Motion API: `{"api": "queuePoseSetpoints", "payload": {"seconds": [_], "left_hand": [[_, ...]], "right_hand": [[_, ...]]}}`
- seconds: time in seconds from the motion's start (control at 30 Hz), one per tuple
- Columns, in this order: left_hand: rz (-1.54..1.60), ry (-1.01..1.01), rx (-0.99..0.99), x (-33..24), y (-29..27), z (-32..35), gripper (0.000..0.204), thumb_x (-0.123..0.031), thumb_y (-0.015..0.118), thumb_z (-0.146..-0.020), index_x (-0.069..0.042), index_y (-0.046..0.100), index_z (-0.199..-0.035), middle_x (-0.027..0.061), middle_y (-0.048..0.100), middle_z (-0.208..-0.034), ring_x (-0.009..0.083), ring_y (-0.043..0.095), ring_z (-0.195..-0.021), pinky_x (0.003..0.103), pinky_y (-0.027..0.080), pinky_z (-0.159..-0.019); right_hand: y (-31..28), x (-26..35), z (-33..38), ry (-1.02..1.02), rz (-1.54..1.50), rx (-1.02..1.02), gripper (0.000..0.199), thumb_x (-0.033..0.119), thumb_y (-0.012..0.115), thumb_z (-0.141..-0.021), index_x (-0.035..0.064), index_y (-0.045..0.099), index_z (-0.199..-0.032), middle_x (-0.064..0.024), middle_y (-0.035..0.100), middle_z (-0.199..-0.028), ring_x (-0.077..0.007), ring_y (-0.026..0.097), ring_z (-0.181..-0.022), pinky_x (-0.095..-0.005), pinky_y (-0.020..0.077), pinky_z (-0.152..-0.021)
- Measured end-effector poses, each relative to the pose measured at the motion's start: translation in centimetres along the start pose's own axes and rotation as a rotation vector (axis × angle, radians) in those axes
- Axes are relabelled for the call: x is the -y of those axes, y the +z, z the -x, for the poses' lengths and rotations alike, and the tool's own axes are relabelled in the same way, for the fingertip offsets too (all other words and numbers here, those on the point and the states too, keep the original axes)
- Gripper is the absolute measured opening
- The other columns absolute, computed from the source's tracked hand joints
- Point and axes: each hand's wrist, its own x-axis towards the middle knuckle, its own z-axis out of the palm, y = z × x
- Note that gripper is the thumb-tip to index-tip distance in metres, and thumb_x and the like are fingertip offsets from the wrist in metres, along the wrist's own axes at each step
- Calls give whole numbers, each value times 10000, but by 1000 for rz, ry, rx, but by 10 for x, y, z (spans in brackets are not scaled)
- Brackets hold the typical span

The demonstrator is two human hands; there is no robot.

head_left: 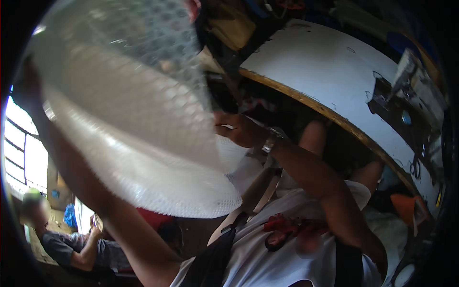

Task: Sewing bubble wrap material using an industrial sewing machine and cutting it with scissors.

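Note:
A large clear sheet of bubble wrap hangs raised in front of me, folded over on itself, its lower fold bulging toward my lap. My left arm reaches up along its left side. At the upper left rim my left hand is at the sheet's edge, holding it up; its fingers are dark and blurred. My right hand, with a watch on the wrist, is closed with fingertips pinching the sheet's right edge. Part of that grip is hidden behind the plastic.
A white-topped table with a worn wooden edge curves along the right. On it lie scissors and a dark flat piece. Another person sits at lower left near a bright barred window. An orange item is beside the table.

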Motion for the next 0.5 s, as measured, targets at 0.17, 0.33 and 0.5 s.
{"api": "queuePoseSetpoints", "payload": {"seconds": [0.17,0.33,0.5], "left_hand": [[733,139,-448,-129,172,68,368,-417,626,-991,-105,745,-837,146,664,-603,329,713,-629,446,564,-594],[1472,-79,-1,-240,70,167,386,-356,733,-889,24,750,-952,256,735,-823,366,745,-768,468,576,-720],[2222,-329,671,-298,80,268,320,-179,695,-920,-5,722,-1187,89,754,-1073,198,700,-987,363,537,-891]], "right_hand": [[-4,-32,43,364,-460,164,483,436,562,-1026,40,615,-1297,-88,721,-1204,-219,670,-1126,-342,488,-952],[-8,-59,27,491,-739,-144,712,449,627,-984,60,382,-1527,-49,610,-1411,-235,618,-1224,-371,435,-1047],[-23,-69,8,199,-479,-536,598,263,800,-900,73,516,-1390,-7,658,-1092,-122,600,-1032,-288,470,-929]]}}
